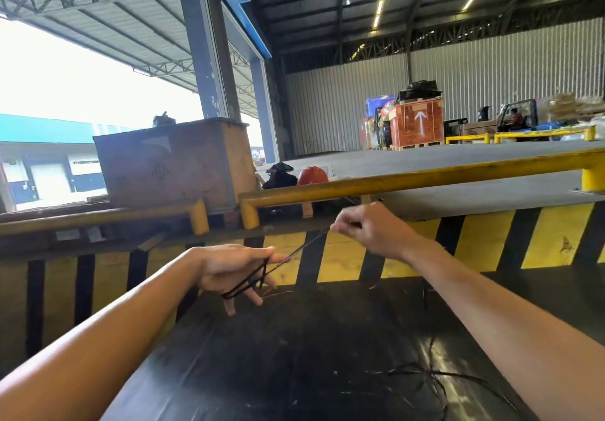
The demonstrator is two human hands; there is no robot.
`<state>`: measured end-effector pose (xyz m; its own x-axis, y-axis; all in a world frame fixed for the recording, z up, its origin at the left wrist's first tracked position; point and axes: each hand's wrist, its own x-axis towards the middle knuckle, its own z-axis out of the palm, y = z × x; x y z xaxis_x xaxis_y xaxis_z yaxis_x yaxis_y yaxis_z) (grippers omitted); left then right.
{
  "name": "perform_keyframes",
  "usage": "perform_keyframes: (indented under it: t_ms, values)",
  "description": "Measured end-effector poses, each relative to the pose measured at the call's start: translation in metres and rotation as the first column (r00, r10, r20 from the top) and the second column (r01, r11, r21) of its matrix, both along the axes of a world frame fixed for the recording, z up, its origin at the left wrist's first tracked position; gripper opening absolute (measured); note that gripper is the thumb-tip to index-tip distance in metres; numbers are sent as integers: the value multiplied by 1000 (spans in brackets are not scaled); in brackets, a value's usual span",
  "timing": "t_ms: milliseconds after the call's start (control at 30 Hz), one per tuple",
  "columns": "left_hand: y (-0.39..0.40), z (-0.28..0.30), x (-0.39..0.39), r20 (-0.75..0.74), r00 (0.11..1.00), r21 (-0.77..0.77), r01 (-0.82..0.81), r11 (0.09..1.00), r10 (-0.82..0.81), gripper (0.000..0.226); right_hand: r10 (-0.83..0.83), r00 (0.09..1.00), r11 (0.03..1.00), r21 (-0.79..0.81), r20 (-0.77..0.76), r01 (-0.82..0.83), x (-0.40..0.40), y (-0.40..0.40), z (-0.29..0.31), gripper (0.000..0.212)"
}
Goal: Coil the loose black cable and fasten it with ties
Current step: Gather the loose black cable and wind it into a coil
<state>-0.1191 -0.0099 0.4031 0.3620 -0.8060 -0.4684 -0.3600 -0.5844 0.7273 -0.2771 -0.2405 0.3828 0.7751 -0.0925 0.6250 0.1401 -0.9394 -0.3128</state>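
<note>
A thin black cable (301, 247) runs taut between my two hands above a black table top. Several turns of it are looped round the spread fingers of my left hand (235, 268), which is held flat with straight fingers. Up and to the right, my right hand (370, 227) pinches the cable in curled fingers. More loose black cable (432, 378) lies in a tangle on the table at the lower right. No ties can be seen.
The glossy black table (294, 355) fills the foreground. Beyond it stand a yellow-and-black striped dock edge (484, 240) and a yellow rail (409, 180). A brown crate (170, 165) sits at back left, an orange hard hat (312, 175) beside it.
</note>
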Motion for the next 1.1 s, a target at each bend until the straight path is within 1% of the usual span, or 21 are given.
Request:
perform_keyframes:
  t_ms: [100,200,267,300,367,433,467,500,533,567,600,700,767,833,867,933,967,1000,1033,1067,1100]
  values:
    - [-7,2,-16,-264,946,-50,181,982,-188,48,-83,980,995,76,181,70,5,-6,5,18]
    - [-17,8,-40,-486,760,-317,308,897,-432,52,-120,980,983,154,156,96,16,2,-19,25]
    - [-26,23,-53,-500,694,-542,215,812,-518,54,-42,999,987,155,-6,42,23,18,-48,26]
    - [-31,32,-59,-486,715,-620,123,775,-502,53,18,996,987,159,-90,-4,24,31,-64,26]
    - [-37,46,-62,-433,823,-700,-51,712,-367,50,102,968,987,148,-229,-69,22,58,-89,29]
    - [-42,48,-56,-234,968,-754,-118,646,-96,43,105,941,994,45,-322,-95,21,72,-100,38]
    - [-42,47,-51,-32,995,-769,-82,634,90,41,100,932,994,-7,-350,-109,18,73,-99,38]
    - [-42,45,-46,220,940,-757,-4,654,260,40,101,929,992,-34,-356,-121,14,70,-94,36]
    - [-40,42,-38,446,821,-701,71,710,357,41,106,930,991,-41,-352,-129,8,64,-86,31]
    - [-36,38,-28,598,710,-614,108,782,372,45,106,934,990,-46,-342,-130,1,55,-74,28]
    - [-32,33,-18,682,651,-511,99,854,333,52,95,943,991,-57,-320,-119,-7,43,-61,27]
    - [-18,13,-1,773,622,-144,-23,989,127,65,42,991,999,-3,-129,-43,-29,1,-20,27]
    - [-17,4,-10,733,679,-27,-20,999,33,68,9,999,999,49,45,-11,-38,-24,2,27]
    - [-23,4,-35,613,788,-39,95,995,-52,63,-81,982,996,54,172,72,-37,-41,12,25]
    - [-26,6,-49,498,859,-76,175,982,-114,60,-136,964,990,69,230,123,-33,-45,14,26]
    - [-32,12,-72,138,951,-247,303,920,-277,50,-195,931,978,133,309,161,-29,-45,12,31]
    - [-36,18,-82,-69,927,-358,322,876,-368,48,-186,933,976,170,307,138,-26,-42,7,35]
    - [-39,26,-92,-237,857,-470,311,826,-458,50,-151,950,973,211,274,94,-24,-37,0,40]
    - [-43,36,-99,-331,777,-581,279,764,-535,52,-98,968,967,253,230,38,-21,-29,-9,43]
    - [-48,47,-106,-359,732,-678,222,701,-580,52,-41,978,956,292,203,-21,-19,-19,-19,44]
    - [-52,59,-111,-348,735,-755,148,639,-581,51,7,981,947,315,196,-70,-16,-8,-28,44]
